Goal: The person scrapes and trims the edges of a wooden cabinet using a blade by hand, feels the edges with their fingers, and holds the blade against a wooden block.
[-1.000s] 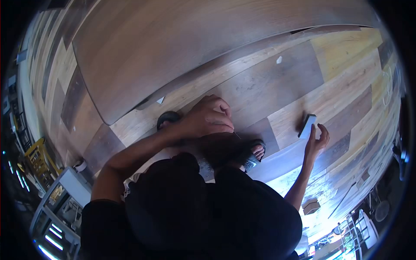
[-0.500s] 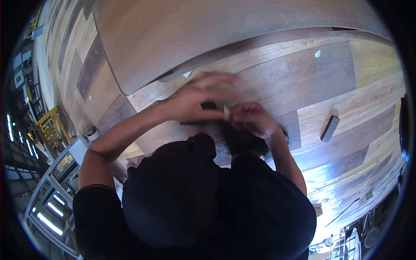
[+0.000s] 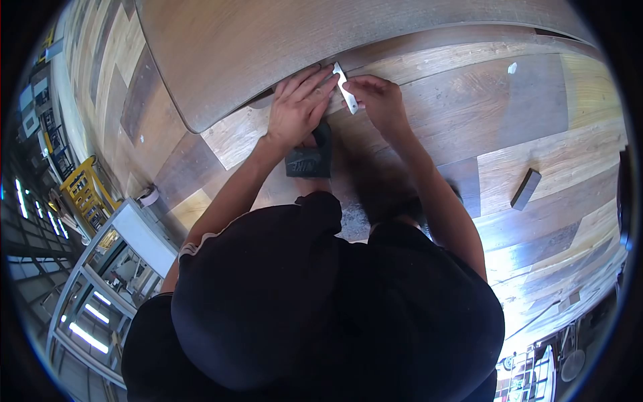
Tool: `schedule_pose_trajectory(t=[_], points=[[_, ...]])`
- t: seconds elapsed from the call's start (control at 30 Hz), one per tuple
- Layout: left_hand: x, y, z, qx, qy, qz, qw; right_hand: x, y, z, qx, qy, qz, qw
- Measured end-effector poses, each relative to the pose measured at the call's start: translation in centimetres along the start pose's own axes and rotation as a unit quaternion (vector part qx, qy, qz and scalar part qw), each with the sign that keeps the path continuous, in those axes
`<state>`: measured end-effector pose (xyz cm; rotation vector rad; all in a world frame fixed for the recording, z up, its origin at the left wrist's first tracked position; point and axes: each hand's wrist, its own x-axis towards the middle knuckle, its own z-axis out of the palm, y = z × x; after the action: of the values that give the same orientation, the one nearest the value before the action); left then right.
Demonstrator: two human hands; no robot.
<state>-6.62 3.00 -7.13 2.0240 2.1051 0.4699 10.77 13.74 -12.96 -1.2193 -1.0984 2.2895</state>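
A small flat white piece, seemingly with a hole near its lower end, lies slantwise between my hands by the edge of a large brown wood-look panel. I cannot tell its exact kind. My right hand pinches it from the right with thumb and fingers. Stretched out flat at the panel's edge, my left hand has its fingertips close against the white piece; whether they press on it is unclear. Below that hand shows a dark sandal on a foot.
Wood-plank-patterned flooring surrounds the panel. A dark oblong block rests to the right, and a white scrap farther up. On the left are a tape roll, a grey metal frame and a yellow rack.
Both hands have moved up from near my body to the panel's edge. The left hand, blurred before, now lies flat. The white piece shows clearly between them.
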Motion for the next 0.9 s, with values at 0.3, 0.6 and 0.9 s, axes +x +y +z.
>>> schedule_pose_trajectory(t=[0.3,0.6,0.9], points=[[0.0,-0.8,0.6,0.058,-0.007,0.022,0.998,0.1,-0.8,0.6,-0.011,0.005,-0.013,1.000],[1.4,-0.5,0.8,0.047,-0.051,0.029,0.997,-0.2,-1.9,0.1,0.054,0.038,0.022,0.998],[1.2,-1.1,-0.1,0.132,-0.044,0.076,0.987,0.2,-1.0,-0.4,-0.019,0.039,0.018,0.999]])
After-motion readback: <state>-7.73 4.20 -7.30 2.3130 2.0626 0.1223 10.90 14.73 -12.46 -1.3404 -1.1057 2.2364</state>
